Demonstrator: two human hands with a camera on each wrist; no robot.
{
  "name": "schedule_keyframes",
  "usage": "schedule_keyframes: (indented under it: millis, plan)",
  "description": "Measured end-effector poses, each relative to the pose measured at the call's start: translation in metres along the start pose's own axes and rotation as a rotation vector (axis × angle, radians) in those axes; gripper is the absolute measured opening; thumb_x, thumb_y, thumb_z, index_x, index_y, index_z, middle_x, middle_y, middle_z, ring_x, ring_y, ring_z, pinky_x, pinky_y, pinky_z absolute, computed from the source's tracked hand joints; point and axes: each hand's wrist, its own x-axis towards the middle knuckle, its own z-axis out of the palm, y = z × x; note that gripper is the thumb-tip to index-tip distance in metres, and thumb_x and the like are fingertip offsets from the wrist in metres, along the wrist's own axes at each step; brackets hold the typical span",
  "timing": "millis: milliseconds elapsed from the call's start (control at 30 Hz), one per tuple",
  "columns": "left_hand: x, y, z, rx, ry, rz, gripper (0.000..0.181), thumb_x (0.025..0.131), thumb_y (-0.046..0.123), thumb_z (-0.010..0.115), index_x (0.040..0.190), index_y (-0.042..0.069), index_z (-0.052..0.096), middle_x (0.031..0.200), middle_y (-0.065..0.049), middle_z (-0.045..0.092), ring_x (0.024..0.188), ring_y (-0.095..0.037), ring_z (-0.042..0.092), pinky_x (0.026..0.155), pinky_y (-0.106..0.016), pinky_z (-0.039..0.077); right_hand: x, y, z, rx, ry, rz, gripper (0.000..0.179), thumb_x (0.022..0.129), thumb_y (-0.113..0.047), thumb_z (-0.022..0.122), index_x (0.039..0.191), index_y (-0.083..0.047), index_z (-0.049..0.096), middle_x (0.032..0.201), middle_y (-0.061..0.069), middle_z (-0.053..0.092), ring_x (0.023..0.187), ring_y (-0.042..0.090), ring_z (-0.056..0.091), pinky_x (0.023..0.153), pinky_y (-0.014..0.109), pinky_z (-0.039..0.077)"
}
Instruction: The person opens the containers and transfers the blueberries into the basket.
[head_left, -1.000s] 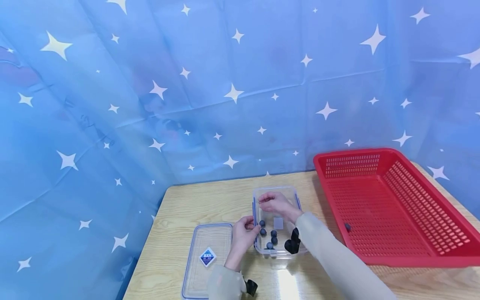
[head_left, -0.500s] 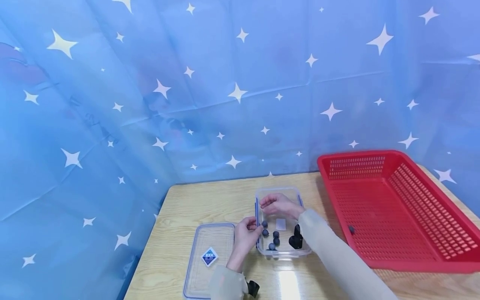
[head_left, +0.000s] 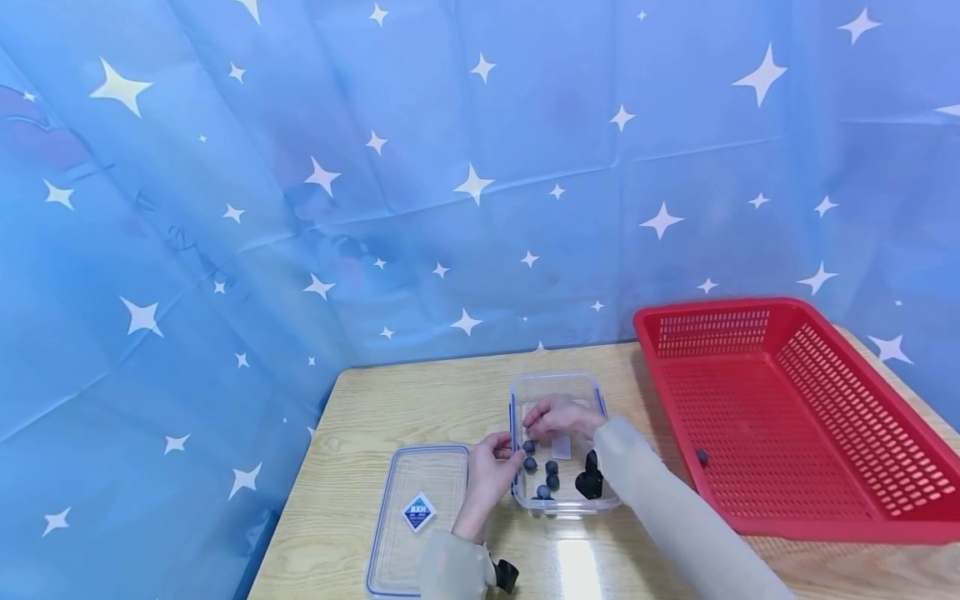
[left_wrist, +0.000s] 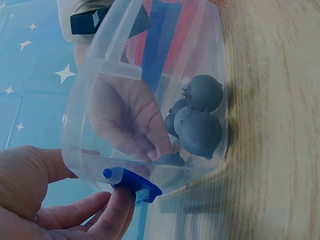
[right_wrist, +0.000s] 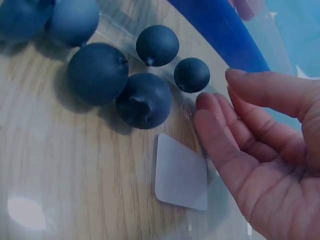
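Note:
A clear plastic container (head_left: 577,507) stands on the table with several blueberries (head_left: 552,482) on its floor. My left hand (head_left: 491,475) holds its left wall, thumb at the rim and fingers on the blue latch (left_wrist: 132,182) in the left wrist view. Inside the container is my right hand (head_left: 561,417), its fingers loosely bent with nothing between them. In the right wrist view its fingertips are just beside one small blueberry (right_wrist: 192,75). A pale square (right_wrist: 181,172) lies on the container's bottom next to that hand.
The clear lid (head_left: 390,533) with a blue edge lies flat on the left of the table. To the right stands a large red basket (head_left: 787,433), one blueberry (head_left: 702,457) against its near left side. A blue star-printed curtain (head_left: 420,208) hangs behind the table.
My right hand has lowered deeper into the container, its fingers coming down near the blueberries at the left wall. The left hand keeps its hold on the container.

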Motion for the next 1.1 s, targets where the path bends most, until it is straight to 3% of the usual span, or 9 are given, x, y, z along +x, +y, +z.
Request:
schedule_keyframes:
  millis: [200, 467, 733, 867, 1100]
  plan:
    - [0.000, 0.000, 0.000, 0.003, -0.001, 0.002, 0.029, 0.076, -0.004, 0.069, 0.102, -0.013, 0.062, 0.090, -0.022, 0.065, 0.072, -0.016, 0.060, 0.064, -0.019, 0.050, 0.001, -0.003, 0.004, 0.033, -0.032, 0.060, 0.024, 0.076, 0.006, 0.065, 0.099, 0.011, 0.064, 0.086, 0.012, 0.068, 0.074, 0.015, 0.063, 0.071, 0.030, 0.053]
    - [0.001, 0.001, -0.002, 0.006, -0.005, 0.004, 0.028, 0.076, -0.004, 0.069, 0.101, -0.013, 0.062, 0.088, -0.020, 0.066, 0.072, -0.015, 0.060, 0.064, -0.020, 0.050, -0.001, -0.009, 0.008, -0.011, -0.076, 0.087, 0.025, 0.070, 0.013, 0.066, 0.095, 0.011, 0.061, 0.079, 0.007, 0.063, 0.066, 0.015, 0.059, 0.062, 0.026, 0.051]
    - [0.000, 0.001, -0.002, 0.011, -0.015, -0.002, 0.029, 0.076, -0.004, 0.068, 0.103, -0.013, 0.062, 0.090, -0.020, 0.066, 0.073, -0.017, 0.061, 0.065, -0.020, 0.050, 0.002, -0.012, 0.013, -0.196, -0.059, 0.084, 0.025, 0.066, 0.012, 0.068, 0.088, 0.003, 0.062, 0.079, 0.005, 0.062, 0.067, 0.014, 0.057, 0.062, 0.024, 0.049]
    - [0.000, 0.001, -0.002, 0.011, -0.017, 0.000, 0.028, 0.076, -0.004, 0.068, 0.103, -0.012, 0.062, 0.089, -0.019, 0.066, 0.073, -0.016, 0.061, 0.065, -0.020, 0.050, 0.004, -0.013, 0.013, -0.284, -0.069, 0.066, 0.025, 0.063, 0.012, 0.068, 0.085, 0.000, 0.061, 0.076, 0.004, 0.061, 0.066, 0.013, 0.056, 0.062, 0.024, 0.049]
    - [0.000, 0.000, -0.002, 0.016, -0.004, 0.022, 0.028, 0.075, -0.004, 0.068, 0.102, -0.013, 0.062, 0.089, -0.020, 0.066, 0.072, -0.013, 0.060, 0.064, -0.021, 0.051, 0.006, -0.008, 0.008, -0.260, -0.152, -0.055, 0.023, 0.066, 0.011, 0.069, 0.087, 0.007, 0.063, 0.075, 0.007, 0.064, 0.065, 0.010, 0.056, 0.062, 0.021, 0.049]
